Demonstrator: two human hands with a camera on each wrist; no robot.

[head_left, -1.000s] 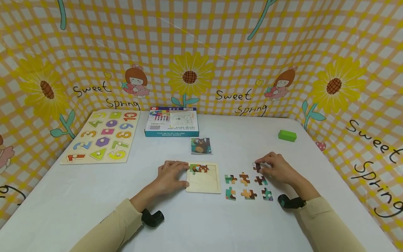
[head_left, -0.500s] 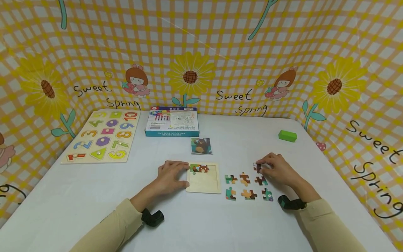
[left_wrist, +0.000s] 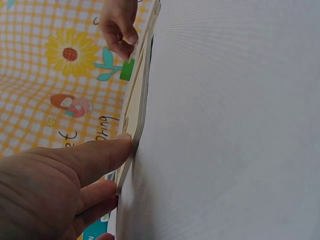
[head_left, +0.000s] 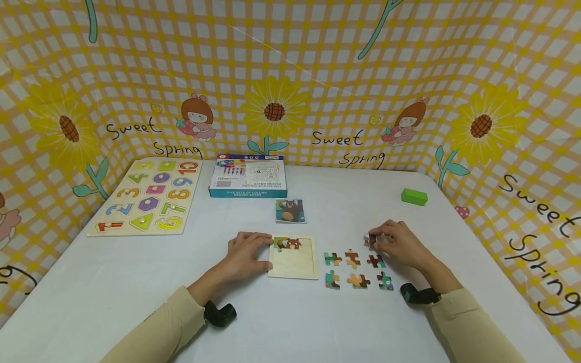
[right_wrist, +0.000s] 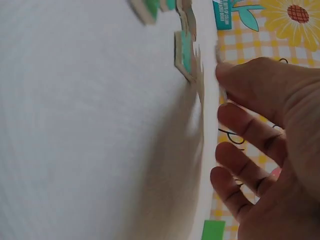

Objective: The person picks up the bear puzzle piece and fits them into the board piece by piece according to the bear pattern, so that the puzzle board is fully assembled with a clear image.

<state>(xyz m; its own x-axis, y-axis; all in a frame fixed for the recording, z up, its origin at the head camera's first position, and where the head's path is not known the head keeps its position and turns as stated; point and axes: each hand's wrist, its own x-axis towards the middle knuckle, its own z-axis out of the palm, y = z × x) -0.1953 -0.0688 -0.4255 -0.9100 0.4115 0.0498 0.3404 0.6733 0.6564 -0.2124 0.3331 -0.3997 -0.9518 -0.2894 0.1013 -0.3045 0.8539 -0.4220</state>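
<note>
The worktop (head_left: 327, 327) bears a number board (head_left: 162, 200) at its back left corner and a tray (head_left: 292, 264) midway between side edges. The left hand (head_left: 246, 256), grip spread, touches the tray's left edge; nearer the worktop's right edge, the right hand (head_left: 400, 243) pinches a puzzle piece (head_left: 369, 242).

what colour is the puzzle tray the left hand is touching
Pale cream, like bare wood; the puzzle tray shows best in the head view.

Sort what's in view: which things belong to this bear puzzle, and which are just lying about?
Job in hand:
left hand, touching wooden tray
right hand, pinching puzzle piece
pieces in tray
six loose pieces
bear card, likely guide

Lying about, seemingly:
number board
box
green block
</note>
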